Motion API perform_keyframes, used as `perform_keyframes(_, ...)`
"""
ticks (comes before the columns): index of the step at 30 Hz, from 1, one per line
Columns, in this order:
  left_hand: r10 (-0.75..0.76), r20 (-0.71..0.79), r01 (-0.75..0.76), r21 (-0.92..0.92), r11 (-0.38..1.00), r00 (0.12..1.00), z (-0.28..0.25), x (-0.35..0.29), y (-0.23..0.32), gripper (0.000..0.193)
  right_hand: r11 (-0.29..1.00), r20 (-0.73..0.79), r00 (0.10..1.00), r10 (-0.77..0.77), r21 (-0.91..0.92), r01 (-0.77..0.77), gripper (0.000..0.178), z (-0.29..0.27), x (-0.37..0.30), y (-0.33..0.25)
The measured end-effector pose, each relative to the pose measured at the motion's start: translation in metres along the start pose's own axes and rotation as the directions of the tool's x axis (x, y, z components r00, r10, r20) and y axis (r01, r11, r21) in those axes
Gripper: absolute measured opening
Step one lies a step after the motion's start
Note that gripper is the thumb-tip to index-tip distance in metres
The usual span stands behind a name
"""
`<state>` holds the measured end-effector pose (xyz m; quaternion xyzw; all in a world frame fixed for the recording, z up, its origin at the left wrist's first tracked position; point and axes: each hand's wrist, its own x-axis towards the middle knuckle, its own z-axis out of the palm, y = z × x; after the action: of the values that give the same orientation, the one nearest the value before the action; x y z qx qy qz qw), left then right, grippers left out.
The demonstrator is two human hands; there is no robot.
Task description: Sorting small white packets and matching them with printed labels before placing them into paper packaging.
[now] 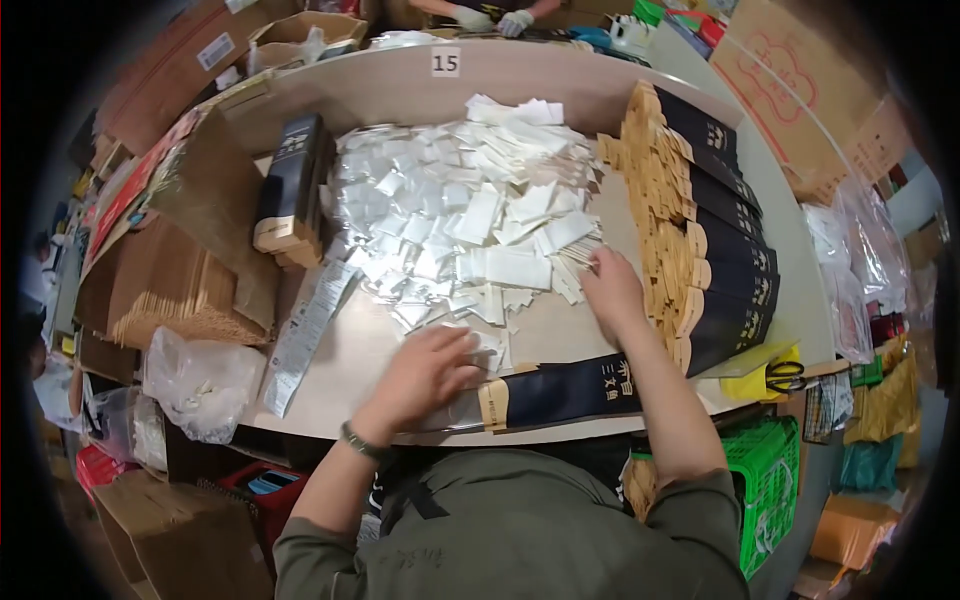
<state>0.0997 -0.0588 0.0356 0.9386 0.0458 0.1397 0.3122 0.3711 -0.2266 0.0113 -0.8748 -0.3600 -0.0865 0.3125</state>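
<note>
A broad heap of small white packets and clear shiny sachets covers the middle of the table. At the heap's near edge is my left hand, its fingers curled and closed; what they hold, if anything, is hidden. My right hand reaches to the heap's right edge, its fingertips closed on a white packet there. Between my forearms, along the table's front edge, lies a flat dark-blue paper bag with a tan end facing left. My left hand is close to that end.
Overlapping dark-blue bags with tan ends line the right side. On the left are a dark bundle of bags, an open carton, a printed strip and a clear plastic bag. Scissors lie front right; a co-worker's gloved hands show beyond.
</note>
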Motion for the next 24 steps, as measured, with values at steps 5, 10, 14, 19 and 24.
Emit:
perform_keyframes(5,-0.039,0.121,0.031,0.073,0.997,0.992,0.000,-0.004,-0.002,0.029,0.977,0.268,0.950,0.162,0.091,-0.193,0.013,0.008,-0.009,0.033)
perform_keyframes(10,-0.298,-0.296,0.352,0.146,0.925,0.907,-0.041,0.005,-0.050,0.028,0.987,0.094,0.992,0.086,0.126,-0.098,0.016,0.001,-0.015,0.044)
perform_keyframes(14,-0.354,-0.309,0.422,0.189,0.887,0.882,-0.048,0.031,-0.098,0.034,0.978,0.359,0.920,0.156,0.076,-0.195,0.017,-0.001,-0.007,0.031)
perform_keyframes(19,-0.382,-0.264,0.444,0.245,0.862,0.886,-0.050,0.031,-0.104,0.038,0.996,0.249,0.968,0.045,-0.087,-0.024,0.015,-0.012,-0.018,0.030)
perform_keyframes(24,-0.242,-0.480,0.396,0.251,0.883,0.843,-0.061,0.015,-0.080,0.035,0.985,0.236,0.971,0.038,-0.171,0.002,0.015,-0.029,-0.033,0.004)
